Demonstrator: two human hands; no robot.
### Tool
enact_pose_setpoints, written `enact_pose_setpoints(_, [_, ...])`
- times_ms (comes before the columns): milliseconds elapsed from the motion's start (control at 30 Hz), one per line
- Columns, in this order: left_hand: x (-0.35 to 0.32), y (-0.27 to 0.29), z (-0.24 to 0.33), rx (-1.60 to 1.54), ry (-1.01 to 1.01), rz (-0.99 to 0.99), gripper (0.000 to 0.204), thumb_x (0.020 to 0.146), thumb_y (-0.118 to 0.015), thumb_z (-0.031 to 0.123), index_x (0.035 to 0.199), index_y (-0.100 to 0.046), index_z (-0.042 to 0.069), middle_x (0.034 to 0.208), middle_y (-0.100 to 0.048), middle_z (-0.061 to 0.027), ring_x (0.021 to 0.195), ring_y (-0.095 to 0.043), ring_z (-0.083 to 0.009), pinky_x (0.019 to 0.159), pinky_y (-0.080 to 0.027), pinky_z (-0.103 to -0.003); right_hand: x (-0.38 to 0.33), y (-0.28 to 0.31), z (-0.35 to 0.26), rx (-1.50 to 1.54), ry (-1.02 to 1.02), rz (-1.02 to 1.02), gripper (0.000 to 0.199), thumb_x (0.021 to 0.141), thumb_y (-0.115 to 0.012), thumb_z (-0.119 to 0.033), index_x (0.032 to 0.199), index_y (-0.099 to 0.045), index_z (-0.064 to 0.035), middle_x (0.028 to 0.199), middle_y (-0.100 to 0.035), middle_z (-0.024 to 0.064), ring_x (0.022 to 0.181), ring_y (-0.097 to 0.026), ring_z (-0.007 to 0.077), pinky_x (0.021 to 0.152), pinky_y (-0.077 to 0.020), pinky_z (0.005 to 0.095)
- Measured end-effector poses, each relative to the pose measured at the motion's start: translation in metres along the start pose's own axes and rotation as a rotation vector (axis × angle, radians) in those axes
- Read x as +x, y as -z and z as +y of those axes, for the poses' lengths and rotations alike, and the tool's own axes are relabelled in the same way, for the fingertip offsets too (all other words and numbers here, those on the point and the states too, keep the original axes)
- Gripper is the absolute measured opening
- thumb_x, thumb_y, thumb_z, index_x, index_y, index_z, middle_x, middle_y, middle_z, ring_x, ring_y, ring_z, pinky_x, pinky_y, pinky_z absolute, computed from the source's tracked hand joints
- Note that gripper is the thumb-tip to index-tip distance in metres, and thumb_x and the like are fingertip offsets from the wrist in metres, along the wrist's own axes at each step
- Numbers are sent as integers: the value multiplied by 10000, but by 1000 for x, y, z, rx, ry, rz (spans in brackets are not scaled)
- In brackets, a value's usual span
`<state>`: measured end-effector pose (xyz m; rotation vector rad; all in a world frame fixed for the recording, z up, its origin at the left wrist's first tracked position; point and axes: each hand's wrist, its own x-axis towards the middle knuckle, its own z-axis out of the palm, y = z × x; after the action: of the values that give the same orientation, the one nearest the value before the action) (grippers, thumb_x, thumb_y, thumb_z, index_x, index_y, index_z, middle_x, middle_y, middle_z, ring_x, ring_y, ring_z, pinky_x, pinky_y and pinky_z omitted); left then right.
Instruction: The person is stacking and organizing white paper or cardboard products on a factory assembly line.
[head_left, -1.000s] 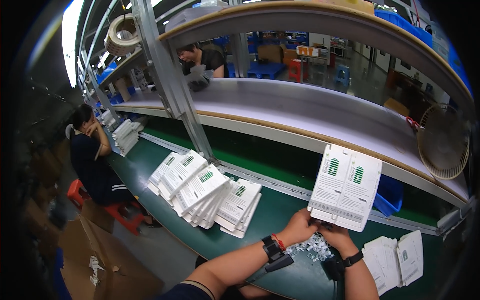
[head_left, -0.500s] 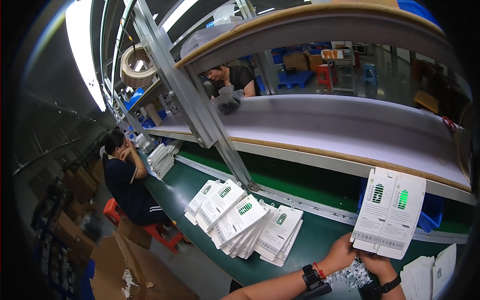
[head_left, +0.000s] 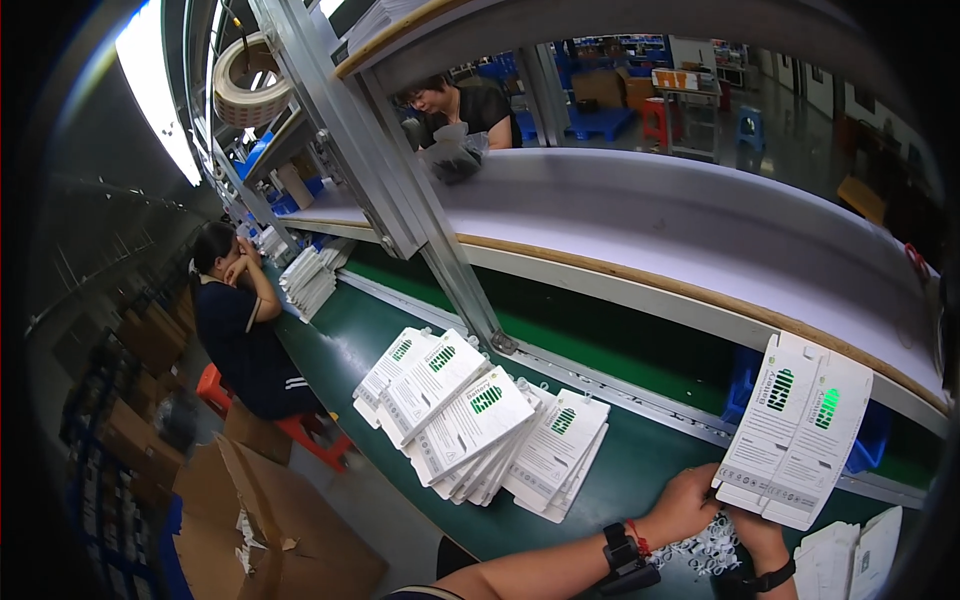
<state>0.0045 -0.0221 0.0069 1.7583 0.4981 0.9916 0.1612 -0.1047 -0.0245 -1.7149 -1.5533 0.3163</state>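
Both of my hands hold up one white flat carton [head_left: 797, 430] with green battery pictures on it, above the green workbench [head_left: 640, 460] at the lower right. My left hand [head_left: 685, 503], with a black watch and a red band at the wrist, grips the carton's lower left corner. My right hand [head_left: 755, 527] grips its lower edge from below. Under my hands lies a heap of small white parts [head_left: 705, 550]. To the left, a fanned pile of the same flat cartons [head_left: 470, 425] rests on the bench.
More white cartons [head_left: 850, 560] lie at the lower right edge. A white conveyor shelf [head_left: 700, 230] runs above the bench behind a slanted metal post [head_left: 400, 200]. One person sits at the left [head_left: 240, 320], another works beyond the shelf [head_left: 460, 105]. Cardboard boxes [head_left: 270, 520] stand on the floor.
The view has swung left and upward, so my hands and the carton now sit lower and further right in the picture. My hold on the carton is unchanged.
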Motion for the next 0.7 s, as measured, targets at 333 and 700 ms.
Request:
enact_pose_setpoints(333, [2,6,10,37,39,-33,310,714,-557,22,1023,-578,14,928,-609,-190,843,-593,-369,724,-488,-369,9,4,-15,208,-43,-135,355,744,-675,-84,1082,-572,-58,1032,-580,93,954,-552,219,825,-452,335])
enact_pose_setpoints(700, [2,5,12,7,54,-62,266,715,-583,59,979,-612,45,950,-616,-167,870,-580,-366,769,-466,-382,10,4,-16,245,-28,-121,346,768,-639,-65,1104,-556,-57,1054,-566,95,975,-542,220,833,-449,333])
